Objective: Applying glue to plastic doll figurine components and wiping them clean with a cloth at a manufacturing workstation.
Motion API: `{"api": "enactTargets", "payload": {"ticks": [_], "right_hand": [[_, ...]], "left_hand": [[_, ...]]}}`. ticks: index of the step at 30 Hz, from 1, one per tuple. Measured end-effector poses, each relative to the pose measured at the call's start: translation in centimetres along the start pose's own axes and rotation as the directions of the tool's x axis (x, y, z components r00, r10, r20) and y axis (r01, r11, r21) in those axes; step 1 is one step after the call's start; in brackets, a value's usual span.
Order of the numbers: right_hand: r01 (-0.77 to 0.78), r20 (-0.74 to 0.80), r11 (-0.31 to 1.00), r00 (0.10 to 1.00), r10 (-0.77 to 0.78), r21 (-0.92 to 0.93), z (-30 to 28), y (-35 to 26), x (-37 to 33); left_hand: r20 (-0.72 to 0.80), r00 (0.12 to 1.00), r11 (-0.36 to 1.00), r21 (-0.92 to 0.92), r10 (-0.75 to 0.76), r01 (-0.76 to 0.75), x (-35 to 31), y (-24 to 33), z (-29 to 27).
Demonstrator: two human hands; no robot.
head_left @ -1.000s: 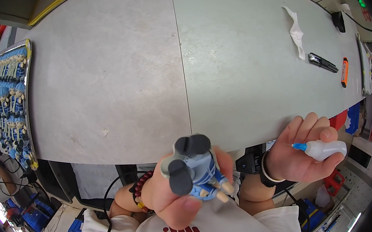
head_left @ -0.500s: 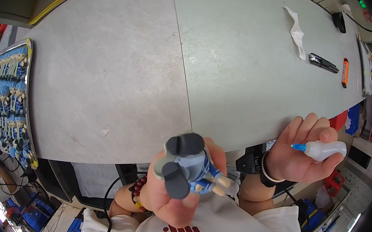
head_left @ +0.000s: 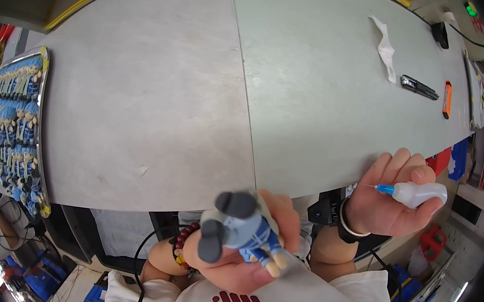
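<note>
My left hand (head_left: pixel 234 272) is closed round a small figurine (head_left: pixel 249 230) in front of my chest. The figurine wears blue and has dark grey feet, which point up toward the head view; its head is hidden in my grip. To the right, beyond the table's near edge, my right hand (head_left: pixel 385 206) holds a small white squeeze bottle (head_left: pixel 419 195) between thumb and fingers. The bottle's blue needle tip points left, apart from the figurine.
A tray (head_left: pixel 43 146) of several similar blue figurines stands at the table's left end. On the table (head_left: pixel 159 94) at the far right lie a strip of white tissue (head_left: pixel 385 48), a black stapler-like tool (head_left: pixel 420 87) and an orange box-like item (head_left: pixel 447 100).
My left hand has tilted the figurine and shifted it slightly down, toward my body. My right hand with the bottle has hardly moved.
</note>
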State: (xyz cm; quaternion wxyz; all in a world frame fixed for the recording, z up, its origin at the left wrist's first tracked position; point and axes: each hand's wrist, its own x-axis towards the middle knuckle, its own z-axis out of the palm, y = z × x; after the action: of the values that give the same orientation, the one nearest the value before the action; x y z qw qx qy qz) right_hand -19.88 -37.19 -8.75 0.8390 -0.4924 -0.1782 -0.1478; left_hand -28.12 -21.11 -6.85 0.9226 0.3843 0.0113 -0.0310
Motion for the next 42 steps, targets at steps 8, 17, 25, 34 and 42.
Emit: {"api": "enactTargets", "payload": {"ticks": [8, 17, 25, 34, 42], "right_hand": [[-0.017, -0.057, 0.996, 0.998, 0.022, 0.083, -0.8, -0.8, 0.0], [-0.043, -0.097, 0.995, 0.994, 0.052, 0.095, -1.0, -0.5, -0.1], [-0.062, -0.127, 0.998, 0.99, 0.064, 0.02, -1.5, -0.6, 0.4], [-0.102, -0.108, 0.994, 0.989, 0.098, -0.029, -1.4, -0.5, 0.6], [-0.049, -0.19, 0.995, 0.981, 0.032, -0.082, -1.5, -0.5, 0.5]], "left_hand": [[0.342, 0.822, 0.804, 0.554, -0.456, 0.216, -2.3, 0.6, -3.0], [-0.512, 0.831, 0.885, 0.257, -0.217, 0.389, -15.6, 1.1, -13.3], [-0.932, 0.336, 0.99, 0.137, 0.138, -0.025, -22.5, -1.3, -31.2], [-0.665, 0.682, -0.361, 0.582, 0.306, 0.729, -28.4, -4.0, -47.8], [-0.653, 0.699, -0.362, 0.601, 0.292, 0.713, -27.2, -4.9, -49.1]]}}
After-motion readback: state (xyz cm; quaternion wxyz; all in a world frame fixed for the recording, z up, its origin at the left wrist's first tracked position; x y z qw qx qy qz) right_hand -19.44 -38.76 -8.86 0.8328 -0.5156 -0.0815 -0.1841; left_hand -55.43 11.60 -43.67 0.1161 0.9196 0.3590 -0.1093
